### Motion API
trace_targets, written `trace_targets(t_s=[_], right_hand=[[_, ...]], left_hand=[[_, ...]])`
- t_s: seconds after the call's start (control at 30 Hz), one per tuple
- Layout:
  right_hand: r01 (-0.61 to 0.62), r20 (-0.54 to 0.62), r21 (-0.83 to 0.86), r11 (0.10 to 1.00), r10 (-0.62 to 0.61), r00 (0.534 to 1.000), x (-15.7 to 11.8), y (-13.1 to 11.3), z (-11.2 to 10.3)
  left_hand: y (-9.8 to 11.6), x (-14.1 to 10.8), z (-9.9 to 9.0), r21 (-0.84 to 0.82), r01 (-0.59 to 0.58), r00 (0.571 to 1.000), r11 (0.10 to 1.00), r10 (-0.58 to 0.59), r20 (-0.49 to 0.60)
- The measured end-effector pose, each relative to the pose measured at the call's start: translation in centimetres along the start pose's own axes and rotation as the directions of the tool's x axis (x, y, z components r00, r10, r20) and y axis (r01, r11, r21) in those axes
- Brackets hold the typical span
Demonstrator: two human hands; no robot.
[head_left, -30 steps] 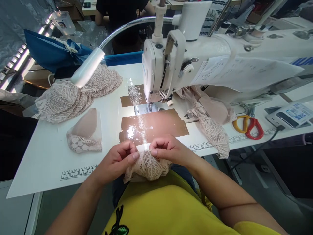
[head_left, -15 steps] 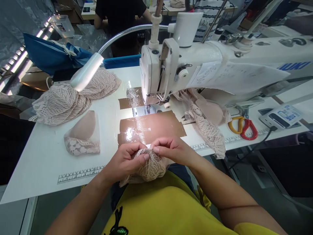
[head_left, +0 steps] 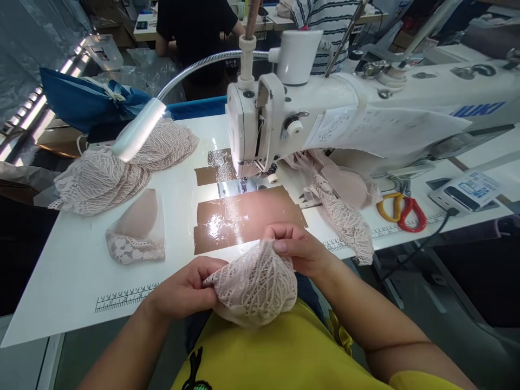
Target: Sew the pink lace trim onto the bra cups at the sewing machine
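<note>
Between my hands, at the table's front edge, is a beige lace bra cup (head_left: pixel 255 284), its rounded lace side facing up. My left hand (head_left: pixel 189 287) pinches its left edge between thumb and fingers. At its upper right corner my right hand (head_left: pixel 298 246) grips the lace the same way. Ahead stands a white sewing machine (head_left: pixel 249 122), its needle area lit above a metal plate (head_left: pixel 238 187). Another cup with a lace lower edge (head_left: pixel 136 227) lies flat on the left of the table. The underside of the held cup is hidden.
Stacked lace cups (head_left: pixel 99 181) lie at the left under a gooseneck lamp (head_left: pixel 140 130). Right of the needle are lace pieces (head_left: pixel 345 200) and scissors with red and yellow handles (head_left: pixel 411 214). Brown tape (head_left: pixel 239 216) covers part of the white table (head_left: pixel 179 216). A person in black (head_left: pixel 195 38) sits beyond.
My hands have moved apart, the left one leftward and down. The lace cup, bunched before, is now spread out between them. The view has shifted slightly.
</note>
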State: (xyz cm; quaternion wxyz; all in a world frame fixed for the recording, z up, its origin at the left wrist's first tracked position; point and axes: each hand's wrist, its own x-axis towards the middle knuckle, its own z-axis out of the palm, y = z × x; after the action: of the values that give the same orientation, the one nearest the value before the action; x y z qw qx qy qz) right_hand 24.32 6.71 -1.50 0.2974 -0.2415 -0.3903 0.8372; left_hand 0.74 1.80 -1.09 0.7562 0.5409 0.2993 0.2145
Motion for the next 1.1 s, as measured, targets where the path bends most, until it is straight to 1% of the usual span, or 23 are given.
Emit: trace_targets(t_s=[0.07,0.1,0.13,0.17,0.23,0.27,0.3,0.33,0.37,0.4,0.47,0.53,0.6,0.67,0.77,0.87,0.93,1.0,1.03,1.07,1.1], right_hand=[[0.028,-0.016,0.091,0.995,-0.027,1.000,-0.3,-0.2,0.0],[0.045,-0.034,0.110,0.993,-0.041,0.999,-0.4,-0.3,0.1],[0.057,-0.056,0.113,0.992,-0.051,0.997,-0.5,-0.5,0.2],[0.063,-0.075,0.101,0.993,-0.056,0.996,-0.6,-0.6,0.4],[0.064,-0.087,0.014,0.998,-0.063,0.994,-0.5,-0.9,0.7],[0.067,-0.075,-0.061,0.996,-0.072,0.995,-0.5,-1.0,0.9],[0.071,-0.055,-0.153,0.986,-0.080,0.995,-0.4,-1.1,1.2],[0.082,-0.028,-0.253,0.964,-0.091,0.995,-0.3,-1.2,1.5],[0.102,0.002,-0.349,0.932,-0.108,0.994,-0.2,-1.3,1.8],[0.132,0.032,-0.435,0.891,-0.132,0.991,-0.2,-1.4,2.1],[0.203,0.081,-0.565,0.800,-0.191,0.978,-0.1,-1.6,2.6],[0.241,0.092,-0.649,0.722,-0.240,0.966,-0.2,-1.8,2.8],[0.222,0.058,-0.695,0.684,-0.254,0.965,-0.3,-2.0,2.7],[0.190,0.019,-0.708,0.680,-0.250,0.968,-0.3,-2.1,2.4],[0.172,-0.009,-0.660,0.731,-0.236,0.972,-0.1,-1.8,1.8],[0.154,-0.030,-0.548,0.822,-0.203,0.979,0.6,-1.0,1.4],[0.109,-0.046,-0.458,0.882,-0.146,0.988,1.2,-0.4,1.2],[0.044,-0.062,-0.393,0.919,-0.074,0.995,1.8,0.1,0.8],[0.024,-0.072,-0.384,0.923,-0.056,0.996,2.0,0.1,0.5],[0.018,-0.087,-0.390,0.921,-0.056,0.995,2.1,0.0,0.2],[0.023,-0.109,-0.406,0.913,-0.074,0.991,2.0,-0.2,-0.2]], left_hand=[[-0.5,-0.9,-0.6,0.001,0.021,0.998,1.000,-0.020,-0.054],[-0.8,-1.3,-0.9,0.011,0.037,0.994,0.999,-0.035,-0.105],[-0.9,-1.7,-1.2,0.034,0.044,0.983,0.998,-0.037,-0.177],[-0.9,-2.0,-1.5,0.072,0.034,0.964,0.997,-0.014,-0.264],[-0.5,-2.2,-1.8,0.182,-0.037,0.898,0.983,0.112,-0.425],[-0.1,-2.2,-1.7,0.248,-0.091,0.865,0.964,0.200,-0.459],[0.4,-2.0,-1.6,0.312,-0.146,0.843,0.939,0.283,-0.458],[1.0,-1.6,-1.3,0.363,-0.193,0.835,0.911,0.347,-0.426],[1.6,-1.1,-0.9,0.403,-0.228,0.842,0.887,0.387,-0.376],[2.1,-0.6,-0.5,0.431,-0.242,0.856,0.869,0.400,-0.327],[2.8,0.6,0.2,0.439,-0.221,0.895,0.871,0.360,-0.262],[2.9,1.5,0.7,0.371,-0.182,0.931,0.911,0.281,-0.234],[2.6,2.2,0.9,0.255,-0.163,0.949,0.953,0.222,-0.223],[2.2,2.5,1.0,0.139,-0.160,0.953,0.977,0.189,-0.235],[1.7,2.8,1.2,0.028,-0.154,0.942,0.988,0.155,-0.296],[1.0,3.2,1.7,-0.132,-0.169,0.925,0.977,0.111,-0.362],[0.4,3.6,2.1,-0.295,-0.173,0.919,0.940,0.046,-0.392],[0.1,3.8,2.0,-0.421,-0.166,0.904,0.892,-0.033,-0.426],[0.1,3.7,1.8,-0.451,-0.165,0.887,0.877,-0.068,-0.457],[0.3,3.4,1.4,-0.456,-0.168,0.862,0.874,-0.094,-0.499],[0.7,2.8,0.8,-0.435,-0.181,0.822,0.882,-0.107,-0.559]])
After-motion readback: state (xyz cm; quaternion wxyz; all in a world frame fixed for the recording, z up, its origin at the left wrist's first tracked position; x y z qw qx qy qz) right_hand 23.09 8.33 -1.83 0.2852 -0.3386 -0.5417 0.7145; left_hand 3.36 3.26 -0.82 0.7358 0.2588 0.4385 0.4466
